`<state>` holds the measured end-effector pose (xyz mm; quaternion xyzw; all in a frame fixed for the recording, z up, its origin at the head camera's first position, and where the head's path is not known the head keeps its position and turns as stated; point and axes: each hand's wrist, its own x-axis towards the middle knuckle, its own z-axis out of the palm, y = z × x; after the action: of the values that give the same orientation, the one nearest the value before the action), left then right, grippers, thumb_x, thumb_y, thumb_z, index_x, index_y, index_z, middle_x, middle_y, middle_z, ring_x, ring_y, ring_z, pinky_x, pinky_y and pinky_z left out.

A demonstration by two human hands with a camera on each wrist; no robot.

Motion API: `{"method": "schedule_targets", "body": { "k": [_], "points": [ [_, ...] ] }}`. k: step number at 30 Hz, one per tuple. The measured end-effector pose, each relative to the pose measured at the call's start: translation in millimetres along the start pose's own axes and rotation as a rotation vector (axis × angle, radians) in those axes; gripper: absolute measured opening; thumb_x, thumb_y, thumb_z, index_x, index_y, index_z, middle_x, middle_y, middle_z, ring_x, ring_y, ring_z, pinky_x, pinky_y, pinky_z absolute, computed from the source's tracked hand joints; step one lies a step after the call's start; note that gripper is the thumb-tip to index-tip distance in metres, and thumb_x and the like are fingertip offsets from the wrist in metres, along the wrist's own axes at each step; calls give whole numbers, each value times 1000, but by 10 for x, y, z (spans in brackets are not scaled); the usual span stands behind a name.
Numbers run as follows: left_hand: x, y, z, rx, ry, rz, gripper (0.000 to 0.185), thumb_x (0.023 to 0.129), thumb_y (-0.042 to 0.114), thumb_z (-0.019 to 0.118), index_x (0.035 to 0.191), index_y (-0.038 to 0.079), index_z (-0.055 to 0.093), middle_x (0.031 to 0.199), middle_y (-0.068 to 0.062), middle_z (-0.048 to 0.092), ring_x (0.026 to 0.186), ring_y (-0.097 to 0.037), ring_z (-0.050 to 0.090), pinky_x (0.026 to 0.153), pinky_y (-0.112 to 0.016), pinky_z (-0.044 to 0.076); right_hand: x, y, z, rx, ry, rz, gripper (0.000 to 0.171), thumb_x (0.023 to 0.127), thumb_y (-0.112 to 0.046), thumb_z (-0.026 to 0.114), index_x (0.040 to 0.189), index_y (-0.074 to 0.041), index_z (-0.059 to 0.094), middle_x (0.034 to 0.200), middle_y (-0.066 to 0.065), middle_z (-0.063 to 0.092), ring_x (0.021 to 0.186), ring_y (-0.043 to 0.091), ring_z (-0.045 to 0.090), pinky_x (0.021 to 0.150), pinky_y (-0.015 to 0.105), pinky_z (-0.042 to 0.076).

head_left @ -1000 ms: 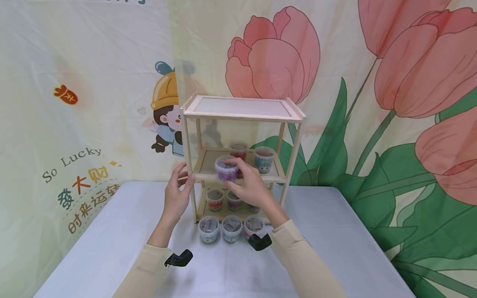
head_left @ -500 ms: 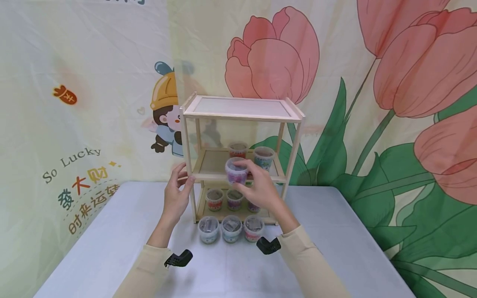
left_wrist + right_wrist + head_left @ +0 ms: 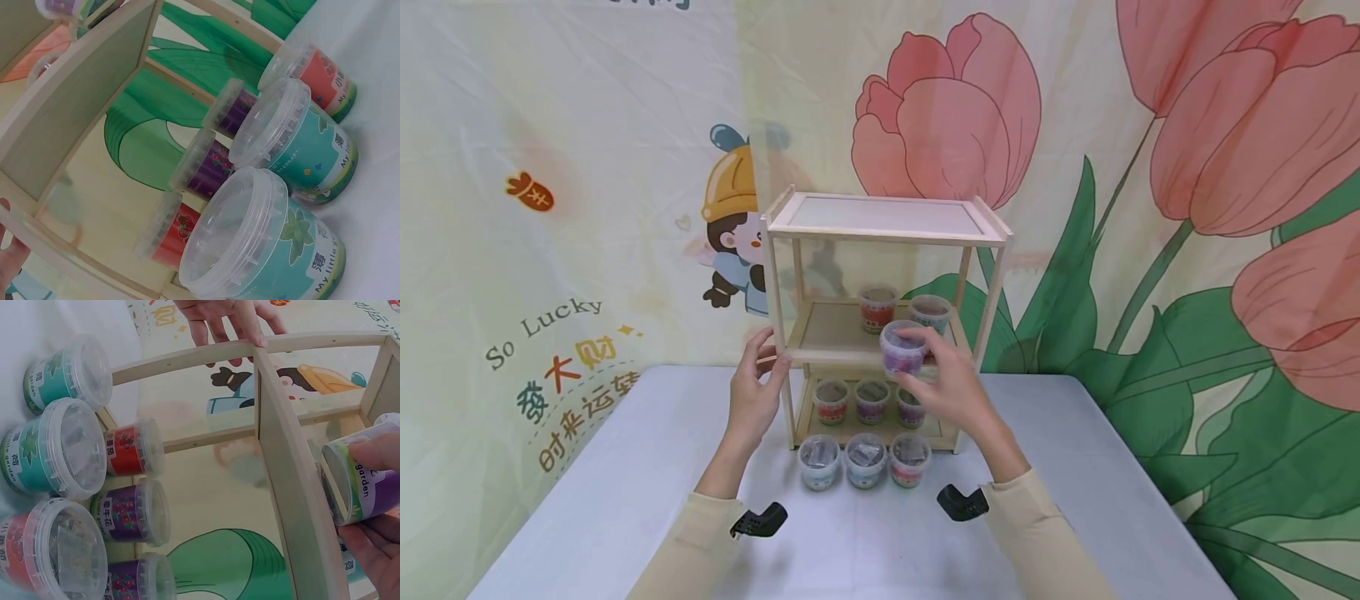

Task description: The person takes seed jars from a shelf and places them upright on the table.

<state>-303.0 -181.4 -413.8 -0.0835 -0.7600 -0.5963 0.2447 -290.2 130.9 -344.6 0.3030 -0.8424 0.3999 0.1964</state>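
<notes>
My right hand (image 3: 953, 379) pinches a small purple plastic tub (image 3: 902, 352) with a clear lid, between thumb and fingers. The tub is held at the front of the middle board of a wooden shelf (image 3: 842, 356), towards its right side. In the right wrist view the purple tub (image 3: 375, 481) shows its printed label, with the thumb across it. My left hand (image 3: 756, 398) grips the shelf's left side at the middle board, thumb in front. Some of its fingers are behind the post; the right wrist view shows the left hand (image 3: 234, 319) from across the shelf.
A red tub (image 3: 877, 312) and a blue-green tub (image 3: 931, 308) stand on the middle board. Below are a red tub (image 3: 831, 404) and two purple tubs (image 3: 872, 404). Before the shelf, two blue-green tubs (image 3: 819, 465) and a pink-red tub (image 3: 909, 462) line the white table (image 3: 700, 550).
My right hand has carried the purple tub rightwards along the front of the middle board, uncovering the red tub behind. The left hand stays on the shelf.
</notes>
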Motion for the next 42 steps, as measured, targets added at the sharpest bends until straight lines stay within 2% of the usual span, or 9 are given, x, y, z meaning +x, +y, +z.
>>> {"method": "schedule_targets", "body": {
  "k": [7, 12, 17, 21, 28, 42],
  "points": [
    [2, -7, -2, 0, -1, -5, 54, 109, 26, 62, 160, 26, 43, 138, -16, 57, 127, -33, 59, 101, -54, 50, -130, 3, -56, -26, 30, -5, 61, 89, -8, 87, 143, -14, 60, 134, 11, 67, 111, 26, 70, 89, 42, 62],
    [10, 3, 1, -1, 2, -5, 54, 109, 26, 62, 160, 26, 44, 138, -16, 58, 126, -33, 59, 101, -54, 50, -281, 63, -91, -15, 23, 1, 59, 89, -5, 85, 142, -12, 61, 134, 13, 66, 115, 28, 68, 92, 47, 61],
    [16, 17, 1, -1, 1, 2, 54, 109, 26, 62, 160, 26, 44, 138, -17, 58, 126, -34, 59, 101, -55, 50, -425, 139, -139, -1, 34, 22, 59, 90, -4, 84, 143, -14, 60, 138, 12, 63, 118, 28, 69, 96, 47, 60],
    [11, 17, -8, -3, 3, 0, 54, 109, 26, 63, 160, 26, 44, 138, -17, 57, 127, -35, 58, 101, -57, 50, -529, 203, -161, -2, 28, 53, 59, 90, -4, 85, 142, -14, 60, 138, 12, 64, 117, 27, 69, 95, 43, 60],
    [7, -1, 1, 2, -3, -4, 54, 110, 26, 62, 160, 25, 43, 138, -17, 57, 128, -35, 58, 103, -57, 49, -746, 351, -167, 5, 42, 122, 59, 89, -1, 85, 142, -11, 60, 136, 15, 65, 117, 30, 69, 95, 48, 60],
    [8, -1, 6, -5, 1, -2, 53, 109, 25, 62, 159, 26, 44, 137, -16, 58, 126, -34, 58, 103, -55, 49, -1060, 697, -107, 28, 32, 203, 63, 88, 2, 85, 143, -16, 58, 139, 15, 64, 121, 34, 68, 98, 45, 58]
  ]
}}
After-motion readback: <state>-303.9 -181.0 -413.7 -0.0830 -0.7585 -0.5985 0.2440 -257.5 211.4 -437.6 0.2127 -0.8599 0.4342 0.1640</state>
